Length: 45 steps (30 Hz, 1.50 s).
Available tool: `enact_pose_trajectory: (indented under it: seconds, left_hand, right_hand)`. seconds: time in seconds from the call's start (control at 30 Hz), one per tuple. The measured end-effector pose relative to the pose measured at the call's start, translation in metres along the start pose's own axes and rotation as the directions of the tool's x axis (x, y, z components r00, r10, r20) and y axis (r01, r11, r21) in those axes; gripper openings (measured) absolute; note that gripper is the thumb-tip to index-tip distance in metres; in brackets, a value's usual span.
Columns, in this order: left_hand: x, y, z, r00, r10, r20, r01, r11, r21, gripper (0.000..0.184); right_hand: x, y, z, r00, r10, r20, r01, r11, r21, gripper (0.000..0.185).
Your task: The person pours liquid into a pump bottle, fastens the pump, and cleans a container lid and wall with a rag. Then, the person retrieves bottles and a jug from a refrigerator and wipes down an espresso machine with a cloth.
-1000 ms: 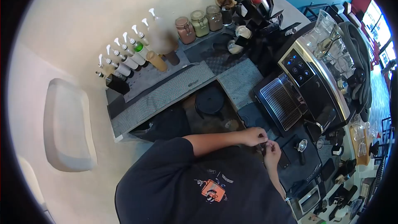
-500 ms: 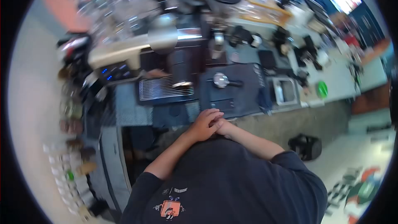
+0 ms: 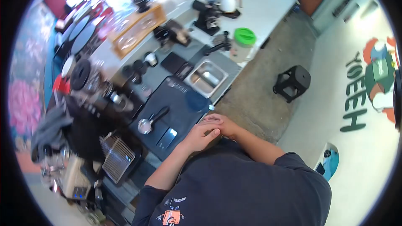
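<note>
My left hand and my right hand rest on one another in front of my body, at the counter's near edge. The left thumb stands apart from its fingers, which lie loosely against the right hand. Some right fingers show stretched out; the rest are hidden. Neither hand holds an object. Left of them, on a dark mat, a portafilter lies with its black handle pointing away. Closer to my left forearm is a small flat black device with a shiny panel, perhaps a scale.
A metal drip tray sits at lower left by the espresso machine. Beyond the mat are a small steel sink, a green-lidded container, a black grinder and a white kettle. A black stool stands on the floor at right.
My view has swung to the right, bringing the sink, the stool and the wall lettering nearer the middle. My hands stay together; the portafilter remains on the mat.
</note>
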<state>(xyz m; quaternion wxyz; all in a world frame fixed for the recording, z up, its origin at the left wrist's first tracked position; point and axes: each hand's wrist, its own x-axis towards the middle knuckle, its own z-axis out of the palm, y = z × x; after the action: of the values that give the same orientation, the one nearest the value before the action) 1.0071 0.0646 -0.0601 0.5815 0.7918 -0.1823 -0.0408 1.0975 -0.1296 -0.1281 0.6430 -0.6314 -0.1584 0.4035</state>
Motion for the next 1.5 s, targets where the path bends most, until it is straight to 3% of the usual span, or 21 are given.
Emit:
enact_pose_trajectory:
  seconds: [0.03, 0.1, 0.2, 0.3, 0.33, 0.4, 0.5, 0.57, 0.67, 0.73, 0.77, 0.83, 0.9, 0.93, 1.0, 1.1, 1.13, 1.2, 1.37, 1.43, 1.5]
  left_hand:
    - [0.022, -0.010, 0.007, 0.998, -0.015, 0.061, 0.024, 0.988, -0.151, 0.040]
    - [0.075, -0.013, 0.027, 0.986, -0.015, 0.166, 0.064, 0.953, -0.297, 0.037]
    - [0.156, 0.010, 0.063, 0.949, -0.001, 0.315, 0.179, 0.824, -0.538, 0.039]
    - [0.232, 0.014, 0.107, 0.689, 0.030, 0.724, 0.646, 0.427, -0.633, 0.057]
    - [0.257, 0.011, 0.120, 0.665, 0.041, 0.746, 0.661, 0.433, -0.613, 0.057]
    - [0.313, 0.009, 0.144, 0.412, 0.118, 0.903, 0.815, 0.396, -0.424, 0.051]
    - [0.372, -0.020, 0.166, 0.388, 0.155, 0.908, 0.708, 0.581, -0.402, 0.038]
    - [0.410, -0.016, 0.173, 0.348, 0.135, 0.928, 0.637, 0.692, -0.340, 0.040]
    - [0.459, -0.019, 0.180, 0.455, -0.113, 0.883, 0.507, 0.848, -0.152, 0.033]
    - [0.491, -0.053, 0.197, 0.706, -0.267, 0.656, 0.525, 0.819, -0.231, 0.029]
    - [0.511, -0.069, 0.210, 0.703, -0.263, 0.660, 0.526, 0.817, -0.235, 0.029]
    - [0.552, -0.092, 0.229, 0.863, -0.478, 0.165, 0.506, 0.823, -0.258, 0.024]
    - [0.597, -0.093, 0.249, 0.888, -0.453, 0.074, 0.455, 0.849, -0.268, 0.024]
    - [0.623, -0.089, 0.262, 0.907, -0.419, -0.035, 0.393, 0.876, -0.279, 0.026]
    - [0.664, -0.044, 0.273, 0.941, -0.313, 0.126, 0.337, 0.896, -0.291, 0.027]
    - [0.711, -0.018, 0.313, 0.914, 0.090, 0.397, 0.036, 0.953, -0.300, 0.044]
    - [0.723, -0.013, 0.329, 0.906, 0.097, 0.412, 0.037, 0.951, -0.306, 0.044]
    - [0.737, -0.003, 0.352, 0.736, 0.455, 0.501, -0.504, 0.863, -0.044, 0.066]
    - [0.845, -0.006, 0.377, 0.510, 0.517, 0.688, -0.655, 0.751, -0.078, 0.086]
    - [0.897, -0.021, 0.390, 0.482, 0.491, 0.726, -0.750, 0.659, 0.052, 0.089]
    - [0.945, -0.062, 0.412, 0.592, 0.351, 0.726, -0.636, 0.756, 0.153, 0.083]
  right_hand:
    - [0.000, 0.012, -0.026, 0.999, -0.013, -0.041, 0.014, 1.000, 0.019, 0.049]
    - [0.003, 0.054, -0.088, 0.933, 0.355, -0.062, -0.238, 0.735, 0.636, 0.048]
    - [-0.029, 0.019, -0.151, 0.926, 0.344, -0.154, -0.127, 0.671, 0.731, 0.048]
    - [-0.066, -0.048, -0.197, 0.973, 0.189, -0.132, -0.027, 0.662, 0.749, 0.067]
    - [-0.075, -0.065, -0.210, 0.996, 0.067, -0.062, 0.000, 0.681, 0.732, 0.079]
    - [-0.086, -0.073, -0.239, 0.998, -0.061, -0.027, 0.064, 0.766, 0.639, 0.095]
    - [-0.103, -0.088, -0.285, 0.991, -0.089, -0.099, 0.122, 0.903, 0.411, 0.097]
    - [-0.116, -0.089, -0.313, 0.982, -0.086, -0.170, 0.156, 0.875, 0.458, 0.096]
    - [-0.131, -0.087, -0.357, 0.951, -0.112, -0.289, 0.240, 0.855, 0.460, 0.095]
    - [-0.140, -0.092, -0.390, 0.927, -0.142, -0.348, 0.287, 0.866, 0.410, 0.094]
    - [-0.145, -0.098, -0.404, 0.900, -0.112, -0.422, 0.337, 0.792, 0.510, 0.092]
    - [-0.153, -0.099, -0.436, 0.865, -0.063, -0.498, 0.395, 0.697, 0.598, 0.090]
    - [-0.156, -0.094, -0.473, 0.871, -0.021, -0.490, 0.446, 0.450, 0.774, 0.090]
    - [-0.152, -0.099, -0.487, 0.864, -0.019, -0.503, 0.457, 0.449, 0.768, 0.090]
    - [-0.143, -0.110, -0.511, 0.719, 0.268, -0.642, 0.412, 0.580, 0.703, 0.090]
    - [-0.122, -0.100, -0.561, 0.730, 0.178, -0.659, 0.558, 0.402, 0.726, 0.094]
    - [-0.114, -0.108, -0.578, 0.718, 0.183, -0.672, 0.570, 0.398, 0.718, 0.094]
    - [-0.101, -0.135, -0.606, 0.555, 0.046, -0.831, 0.789, 0.286, 0.543, 0.099]
    - [-0.124, -0.160, -0.679, 0.487, -0.054, -0.872, 0.872, 0.083, 0.482, 0.118]
    - [-0.133, -0.156, -0.718, 0.463, -0.165, -0.871, 0.883, 0.009, 0.468, 0.122]
    - [-0.132, -0.159, -0.758, 0.393, -0.121, -0.911, 0.919, 0.031, 0.393, 0.119]
